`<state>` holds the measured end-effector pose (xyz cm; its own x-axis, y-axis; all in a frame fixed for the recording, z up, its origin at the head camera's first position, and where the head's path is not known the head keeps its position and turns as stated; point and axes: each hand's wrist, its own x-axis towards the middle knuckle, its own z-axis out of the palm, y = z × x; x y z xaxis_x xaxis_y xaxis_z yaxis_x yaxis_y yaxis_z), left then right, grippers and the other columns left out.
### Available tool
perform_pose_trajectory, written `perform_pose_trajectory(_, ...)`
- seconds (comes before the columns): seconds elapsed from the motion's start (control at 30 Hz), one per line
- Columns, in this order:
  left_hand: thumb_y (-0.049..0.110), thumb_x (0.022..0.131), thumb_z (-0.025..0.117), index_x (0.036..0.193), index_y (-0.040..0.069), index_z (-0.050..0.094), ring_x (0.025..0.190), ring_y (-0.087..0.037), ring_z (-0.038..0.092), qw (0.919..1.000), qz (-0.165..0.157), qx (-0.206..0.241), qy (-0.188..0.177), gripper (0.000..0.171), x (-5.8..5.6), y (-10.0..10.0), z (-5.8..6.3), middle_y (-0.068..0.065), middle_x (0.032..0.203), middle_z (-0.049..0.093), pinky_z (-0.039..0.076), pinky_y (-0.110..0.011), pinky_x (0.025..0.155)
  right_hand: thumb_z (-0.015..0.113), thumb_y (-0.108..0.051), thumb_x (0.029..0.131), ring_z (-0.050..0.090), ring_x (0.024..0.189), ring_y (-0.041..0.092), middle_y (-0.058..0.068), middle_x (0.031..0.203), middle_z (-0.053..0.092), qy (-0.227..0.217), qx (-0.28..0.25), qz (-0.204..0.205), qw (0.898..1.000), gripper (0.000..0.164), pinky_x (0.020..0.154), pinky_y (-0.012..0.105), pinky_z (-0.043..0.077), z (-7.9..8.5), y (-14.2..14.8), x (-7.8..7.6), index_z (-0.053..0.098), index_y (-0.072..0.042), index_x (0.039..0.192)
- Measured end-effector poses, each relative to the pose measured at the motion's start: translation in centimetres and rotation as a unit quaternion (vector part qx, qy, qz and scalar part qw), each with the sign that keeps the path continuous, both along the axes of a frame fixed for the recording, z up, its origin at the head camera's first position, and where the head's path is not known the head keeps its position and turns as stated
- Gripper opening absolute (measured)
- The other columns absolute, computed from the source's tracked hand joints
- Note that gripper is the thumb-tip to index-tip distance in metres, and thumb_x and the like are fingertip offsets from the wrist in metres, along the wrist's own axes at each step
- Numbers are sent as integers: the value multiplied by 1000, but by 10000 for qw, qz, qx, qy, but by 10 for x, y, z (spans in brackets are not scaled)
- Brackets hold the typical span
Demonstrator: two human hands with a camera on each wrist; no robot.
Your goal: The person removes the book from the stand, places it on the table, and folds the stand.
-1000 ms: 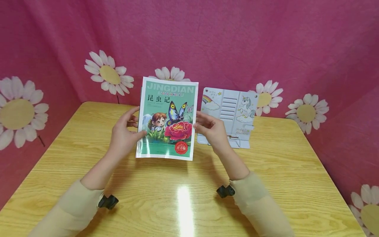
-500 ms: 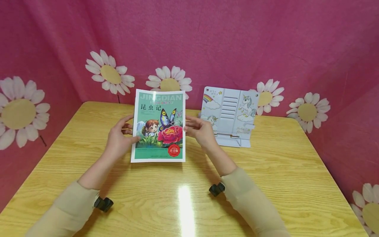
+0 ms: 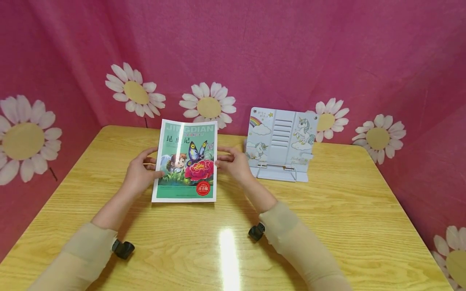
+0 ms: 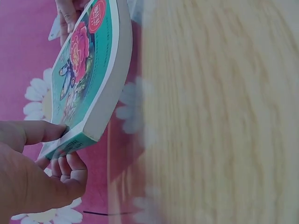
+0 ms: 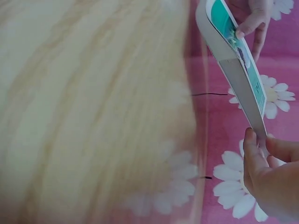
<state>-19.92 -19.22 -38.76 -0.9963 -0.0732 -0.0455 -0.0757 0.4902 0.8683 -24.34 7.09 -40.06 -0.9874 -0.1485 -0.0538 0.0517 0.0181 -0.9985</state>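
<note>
A thick paperback book (image 3: 187,161) with a green cover, a butterfly and a pink flower is held up between both hands, its cover turned to the head camera. My left hand (image 3: 140,171) grips the spine side, thumb on the cover and fingers behind, as the left wrist view shows of the same book (image 4: 86,70). At the opposite, page-edge side, my right hand (image 3: 236,165) pinches the book between thumb and fingers; in the right wrist view this hand (image 5: 273,172) sits at its outer edge. The book bows slightly, and its lower edge hangs over the tabletop.
A white metal book stand (image 3: 280,141) with unicorn and rainbow pictures stands upright right of the hands, a wire holder at its foot. The wooden table (image 3: 327,226) reaches back to a pink curtain (image 3: 233,52) printed with daisies. Small black cameras hang at both sleeves.
Both hands have carried the book left and lower, away from the book stand, and its cover has tilted back somewhat. The stand stays where it was, now less covered by the right hand.
</note>
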Motion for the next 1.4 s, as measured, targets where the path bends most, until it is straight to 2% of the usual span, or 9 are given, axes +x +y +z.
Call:
perform_pose_trajectory(0.17,-3,79,70,147,8,32,93,-25,46,9998,17,59,-181,78,-5,-6,-9,-21,116,45,45,-15,64,61,11,84,65,89,21,29,110,63,-213,106,48,9997,46,81,43,55,-9,-8,-3,55,0,128)
perform_pose_trajectory(0.33,-2,80,69,146,8,33,94,-26,45,9992,40,80,-394,77,-10,-11,-15,-21,117,44,46,-16,63,59,13,84,65,89,24,29,113,62,-436,273,189,9985,50,80,37,56,-8,-14,-5,51,0,132)
perform_pose_trajectory(0.53,0,80,70,146,7,33,98,-28,45,9982,-27,-101,-590,76,-14,-14,-14,-22,119,43,45,-17,65,61,13,82,65,80,19,27,110,63,-601,530,198,9966,50,77,34,57,-11,-17,-10,53,0,130)
perform_pose_trajectory(0.83,-2,80,67,145,4,33,101,-30,42,9963,-145,-99,-838,74,-19,-22,-17,-21,116,42,44,-20,68,62,16,79,62,96,25,22,120,59,-764,805,193,9936,52,78,33,56,-17,-28,-12,53,5,128)
perform_pose_trajectory(1.07,2,81,68,146,3,31,102,-31,43,9939,-349,-258,-1017,75,-24,-31,-20,-22,118,43,44,-24,73,62,18,78,61,94,23,17,120,59,-1094,825,62,9906,57,77,32,56,-16,-35,-13,52,2,131)
perform_pose_trajectory(1.27,0,82,66,147,2,29,102,-31,44,9927,-405,-273,-1106,75,-26,-37,-18,-23,119,43,44,-21,71,62,19,76,61,92,23,18,120,58,-1017,1126,257,9881,59,73,30,57,-13,-41,-14,51,3,131)
perform_pose_trajectory(1.4,0,82,65,146,0,29,100,-30,43,9919,-471,-271,-1149,74,-26,-39,-17,-23,117,44,44,-21,69,61,21,74,62,92,27,22,121,57,-1035,1148,357,9873,58,71,31,57,-12,-43,-12,51,7,130)
